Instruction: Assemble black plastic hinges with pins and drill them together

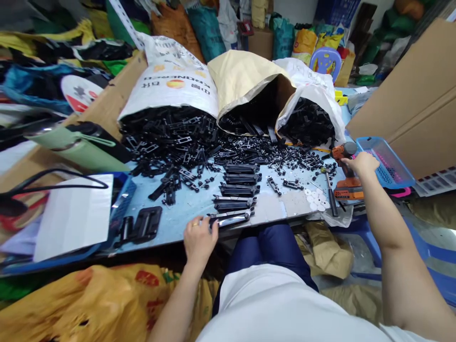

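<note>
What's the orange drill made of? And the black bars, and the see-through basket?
Drill: looks like matte, hard plastic outside, with moulded orange and dark parts.
Black bars: plastic or coated metal, I can't tell; they're smooth, with glossy streaks.
Basket: probably shiny plastic, because you can see through its thin blue walls.

Along the far edge of the tabletop [188, 202] lie three sacks [245, 78], side by side, and loose parts [178, 137] spread before their mouths. In the middle, a row of longer parts [242, 178] reaches to the near edge; the left hand [199, 240] is at the left end of the nearest one. A basket [123, 204] occupies the near left corner. Toward the right edge, the hammer [332, 197] lies left of the drill [347, 183], and a tray [402, 164] right of it.
</note>
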Tool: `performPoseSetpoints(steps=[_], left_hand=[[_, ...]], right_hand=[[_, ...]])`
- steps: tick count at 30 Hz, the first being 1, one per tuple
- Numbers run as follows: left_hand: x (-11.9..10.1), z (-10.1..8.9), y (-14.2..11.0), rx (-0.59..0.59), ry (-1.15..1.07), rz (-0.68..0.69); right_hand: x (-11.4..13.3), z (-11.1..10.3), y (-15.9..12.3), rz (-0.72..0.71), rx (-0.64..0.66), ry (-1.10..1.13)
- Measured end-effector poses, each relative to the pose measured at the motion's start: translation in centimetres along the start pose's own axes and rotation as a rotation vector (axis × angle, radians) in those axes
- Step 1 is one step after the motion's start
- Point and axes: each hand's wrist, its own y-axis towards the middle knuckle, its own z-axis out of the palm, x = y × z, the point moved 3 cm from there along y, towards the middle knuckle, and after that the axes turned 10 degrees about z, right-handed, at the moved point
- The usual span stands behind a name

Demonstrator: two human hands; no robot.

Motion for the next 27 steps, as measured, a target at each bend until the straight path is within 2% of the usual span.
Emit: performPoseSetpoints(steps=[2, 5, 9, 12, 14, 17, 20, 22, 25, 27], left_hand=[[1.0, -0.4, -1.0, -0.028, -0.014, -0.006], [1.5, -0.2, -1.6, -0.042, -0.085, 0.016], [0.9, 0.3, -1.1, -0.059, -0.122, -0.087], [0.5, 0.6, -0.4, -0.049, -0.170, -0.190], [0.4, 0.6, -0.2, -0.036, -0.227, -0.268], [0.2, 0.2, -0.5, -0.036, -0.343, -0.414], [-0.5, -0.3, -1.5, 0.011, -0.587, -0.577], [-1.4, -0.1, -2.3, 0.127, -0.869, -0.725], [-3.2, 0.5, -3.4, 0.338, -1.302, -1.063], [-4.2, 1.0, -3.7, 0.364, -1.517, -1.278]], right_hand=[[1.8, -0.9, -2.4, -0.044, -0.066, -0.048], [7.2, -0.2, -7.3, -0.351, -0.017, -0.010], [16.1, 4.1, -14.4, -0.824, 0.217, 0.039], [21.5, 7.5, -18.4, -1.044, 0.326, -0.020], [24.3, 9.2, -19.7, -1.099, 0.359, -0.084], [27.1, 10.4, -19.9, -1.144, 0.402, -0.143], [28.4, 10.1, -18.7, -1.181, 0.460, -0.176], [28.7, 9.4, -17.7, -1.216, 0.519, -0.194], [28.6, 9.4, -17.1, -1.172, 0.806, -0.197], [28.3, 10.1, -17.5, -1.052, 0.981, -0.140]])
